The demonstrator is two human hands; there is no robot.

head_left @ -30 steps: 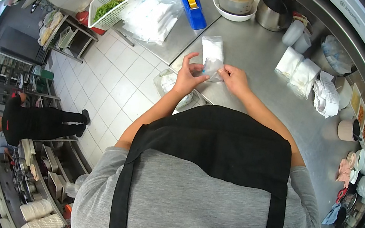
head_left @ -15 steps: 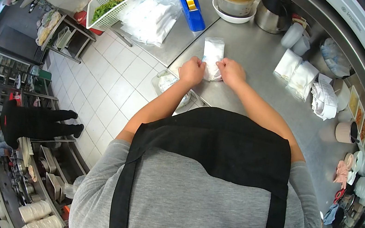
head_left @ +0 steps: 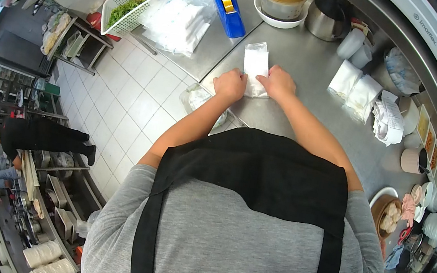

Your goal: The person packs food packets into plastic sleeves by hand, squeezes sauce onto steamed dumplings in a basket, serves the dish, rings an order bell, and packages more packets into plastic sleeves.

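Observation:
A narrow white packet [head_left: 257, 58], seemingly napkins in a clear plastic bag, lies on the steel counter in front of me. My left hand [head_left: 230, 84] grips its left edge with curled fingers. My right hand [head_left: 279, 83] holds the opposite edge, thumb pressed on the packet's face. Beyond my left hand are a blue tape dispenser [head_left: 228, 12] with yellow tape and a pile of clear plastic bags [head_left: 182, 17]. To the right lie similar wrapped white packets [head_left: 355, 84] and a bundle of printed paper slips [head_left: 388, 118].
A gold-lidded tub [head_left: 280, 3] in a white bowl and a steel jug [head_left: 326, 17] stand at the back. A basket of greens [head_left: 128, 6] is far left. At right sits a steamer of dumplings [head_left: 387, 216]. A person in black [head_left: 45, 140] bends over another counter.
The dumpling steamer on a white dish has appeared at the right. My right hand has shifted slightly, its thumb now flatter on the packet. The person in black has leaned further over the counter.

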